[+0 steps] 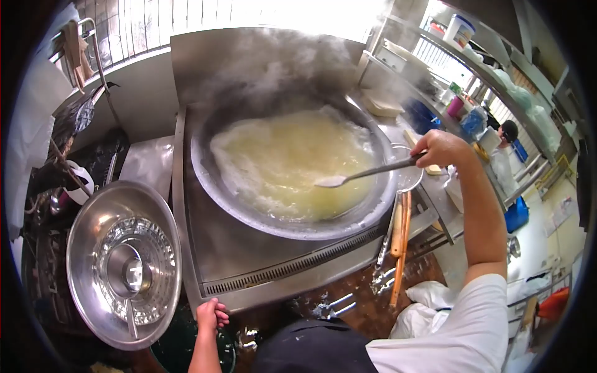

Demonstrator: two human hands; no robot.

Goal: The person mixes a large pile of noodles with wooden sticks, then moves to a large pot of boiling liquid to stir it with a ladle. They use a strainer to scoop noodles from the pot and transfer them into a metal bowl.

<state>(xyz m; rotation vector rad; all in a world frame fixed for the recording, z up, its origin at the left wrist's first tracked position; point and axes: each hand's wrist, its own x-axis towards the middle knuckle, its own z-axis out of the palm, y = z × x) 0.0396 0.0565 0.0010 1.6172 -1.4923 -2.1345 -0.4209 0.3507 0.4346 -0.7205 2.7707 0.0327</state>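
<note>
My right hand [443, 150] is closed around the dark handle of a long-handled spoon [379, 168], held out from the right over the wok. The spoon's whitish bowl end is tilted low over the bubbling liquid [298, 155]. That pale yellow liquid, foamy at its edges, fills a wide metal wok [261, 225] set into a steel stove. Down at the stove's front left corner, my left hand [212, 315] has its fingers curled in, with nothing showing in them. A large steel bowl [84, 273] stands left of it, holding a perforated strainer and a ladle [129, 273].
Steam rises towards the steel backsplash [205, 68]. Wooden-handled tools [401, 239] hang off the stove's right side beside a round wire strainer [409, 177]. Shelves [429, 93] with containers line the right. Another person [507, 133] is farther back. White sacks [426, 304] lie on the floor.
</note>
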